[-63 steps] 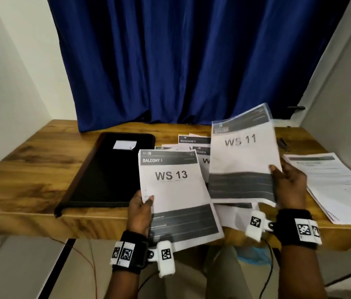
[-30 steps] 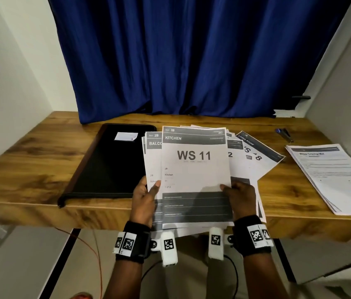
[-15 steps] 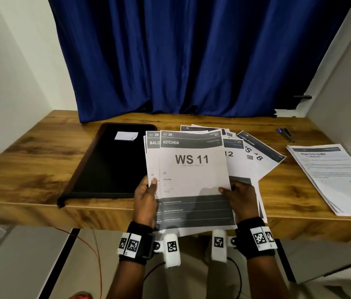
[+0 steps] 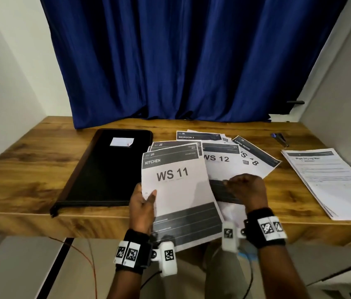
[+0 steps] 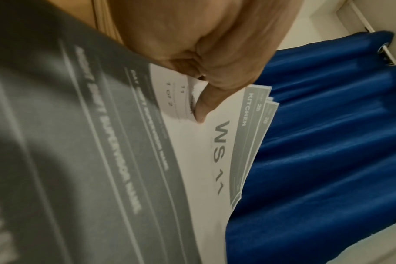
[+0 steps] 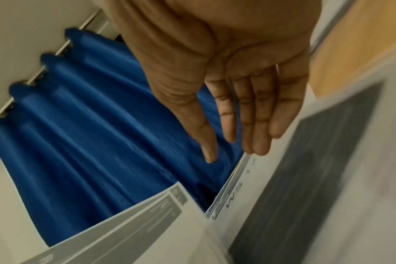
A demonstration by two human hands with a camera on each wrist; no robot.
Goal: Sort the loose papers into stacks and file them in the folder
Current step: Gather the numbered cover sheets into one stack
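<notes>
My left hand (image 4: 143, 202) pinches a small stack of sheets at its left edge, thumb on top; the top sheet reads KITCHEN WS 11 (image 4: 175, 184). In the left wrist view the thumb (image 5: 202, 109) presses that WS 11 stack (image 5: 206, 142). My right hand (image 4: 244, 189) hovers over the loose papers on the table, above the WS 12 sheet (image 4: 220, 160), with straight fingers (image 6: 258, 123) and nothing held. More loose sheets fan out behind: BEDROOM 3 (image 4: 196, 136) and LIVING ROOM WS 18 (image 4: 254, 157). The closed black folder (image 4: 105, 169) lies to the left.
The wooden table (image 4: 19, 169) has a separate stack of printed sheets (image 4: 330, 180) at the right and a small blue stapler (image 4: 279, 138) at the back right. A blue curtain (image 4: 181, 61) hangs behind. Walls close in on both sides.
My right hand has let go of the WS 11 stack and moved right over the loose papers. The left hand keeps the stack, now tilted slightly.
</notes>
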